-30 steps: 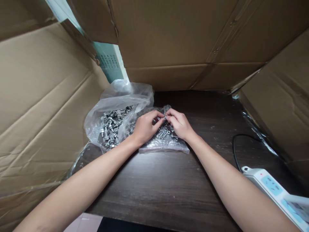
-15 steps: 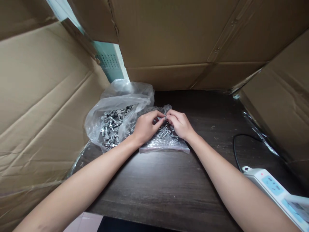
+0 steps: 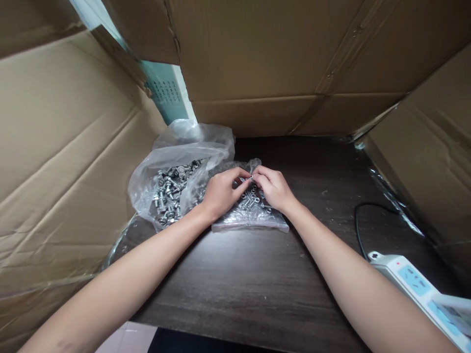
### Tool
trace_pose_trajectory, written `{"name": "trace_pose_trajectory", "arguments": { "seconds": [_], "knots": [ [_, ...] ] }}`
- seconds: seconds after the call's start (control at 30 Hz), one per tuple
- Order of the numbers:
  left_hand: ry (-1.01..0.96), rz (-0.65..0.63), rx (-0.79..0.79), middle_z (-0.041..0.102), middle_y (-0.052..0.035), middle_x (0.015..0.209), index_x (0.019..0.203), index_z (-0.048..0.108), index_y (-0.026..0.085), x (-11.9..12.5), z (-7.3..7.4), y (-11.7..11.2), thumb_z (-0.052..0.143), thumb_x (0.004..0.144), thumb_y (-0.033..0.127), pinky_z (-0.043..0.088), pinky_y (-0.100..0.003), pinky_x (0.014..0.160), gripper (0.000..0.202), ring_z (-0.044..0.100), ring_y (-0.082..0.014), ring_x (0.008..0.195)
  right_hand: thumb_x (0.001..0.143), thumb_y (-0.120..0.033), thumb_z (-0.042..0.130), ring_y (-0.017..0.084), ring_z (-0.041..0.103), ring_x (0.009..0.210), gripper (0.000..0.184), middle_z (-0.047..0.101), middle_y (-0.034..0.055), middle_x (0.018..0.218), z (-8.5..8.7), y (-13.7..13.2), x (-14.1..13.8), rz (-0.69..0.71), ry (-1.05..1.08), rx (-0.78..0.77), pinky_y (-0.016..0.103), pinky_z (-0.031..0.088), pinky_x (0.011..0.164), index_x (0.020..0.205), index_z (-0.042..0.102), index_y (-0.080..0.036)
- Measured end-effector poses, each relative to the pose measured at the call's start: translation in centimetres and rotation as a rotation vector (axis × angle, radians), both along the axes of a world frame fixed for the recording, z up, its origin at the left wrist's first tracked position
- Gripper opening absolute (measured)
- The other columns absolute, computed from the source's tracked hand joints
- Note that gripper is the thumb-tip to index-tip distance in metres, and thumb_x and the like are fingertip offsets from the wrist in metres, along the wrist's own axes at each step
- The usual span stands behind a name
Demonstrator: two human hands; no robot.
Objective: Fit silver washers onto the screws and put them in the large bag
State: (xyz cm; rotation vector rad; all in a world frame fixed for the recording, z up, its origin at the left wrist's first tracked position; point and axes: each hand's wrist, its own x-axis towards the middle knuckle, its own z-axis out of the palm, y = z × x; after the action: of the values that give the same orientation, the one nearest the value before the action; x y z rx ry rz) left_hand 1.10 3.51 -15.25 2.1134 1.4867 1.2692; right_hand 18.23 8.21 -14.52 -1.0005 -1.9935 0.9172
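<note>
My left hand (image 3: pixel 225 190) and my right hand (image 3: pixel 273 186) meet fingertip to fingertip over a clear zip bag (image 3: pixel 250 223). Both are closed in a pinch on one small shiny metal piece (image 3: pixel 252 177), mostly covered by the fingers, so its exact kind cannot be told. Beneath the hands, several small bolts (image 3: pixel 251 202) and ring-shaped metal pieces lie on the bag. Left of my left hand, a larger open plastic bag (image 3: pixel 142 181) holds many loose bolts (image 3: pixel 168 193).
Cardboard walls stand at the left (image 3: pixel 55 147), back (image 3: pixel 257 59) and right (image 3: pixel 423 137) of the dark wooden table (image 3: pixel 250 284). A white power strip (image 3: pixel 415 279) with a black cable (image 3: pixel 356 220) sits at the right front.
The hands hold nearly the same pose, still pinched together over the zip bag. The view has shifted very slightly.
</note>
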Motion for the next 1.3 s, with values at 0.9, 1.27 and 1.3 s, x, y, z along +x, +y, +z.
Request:
{"name": "trace_pose_trajectory", "arguments": {
  "seconds": [0.9, 1.27, 1.3],
  "knots": [
    [0.003, 0.012, 0.001, 0.076, -0.0023, 0.092, 0.101, 0.071, 0.019, -0.03, -0.03, 0.01, 0.07, 0.091, 0.017, 0.054, -0.028, 0.072, 0.011, 0.07, -0.0155, 0.078, 0.09, -0.035, 0.046, 0.016, 0.047, 0.062, 0.029, 0.051, -0.0001, 0.063, -0.07, -0.03, -0.08, -0.013, 0.017, 0.018, 0.029, 0.035, 0.064, 0.066, 0.051, -0.02],
    [0.005, 0.014, 0.001, 0.076, -0.0027, 0.092, 0.101, 0.071, 0.019, 0.01, -0.08, 0.07, 0.07, 0.092, 0.018, 0.054, -0.028, 0.07, 0.009, 0.07, -0.0156, 0.077, 0.083, -0.033, 0.05, 0.016, 0.047, 0.064, 0.018, 0.051, -0.0002, 0.064, -0.07, 0.09, 0.0, -0.024, 0.024, 0.001, 0.029, 0.033, 0.062, 0.072, 0.056, -0.019],
    [0.007, 0.015, 0.0, 0.076, -0.0025, 0.092, 0.1, 0.071, 0.019, 0.0, -0.08, 0.07, 0.07, 0.092, 0.018, 0.053, -0.028, 0.07, 0.009, 0.07, -0.0155, 0.076, 0.083, -0.033, 0.05, 0.016, 0.047, 0.064, 0.019, 0.052, -0.0001, 0.065, -0.11, 0.12, 0.01, -0.023, 0.021, 0.001, 0.03, 0.034, 0.063, 0.072, 0.057, -0.019]
  ]
}}
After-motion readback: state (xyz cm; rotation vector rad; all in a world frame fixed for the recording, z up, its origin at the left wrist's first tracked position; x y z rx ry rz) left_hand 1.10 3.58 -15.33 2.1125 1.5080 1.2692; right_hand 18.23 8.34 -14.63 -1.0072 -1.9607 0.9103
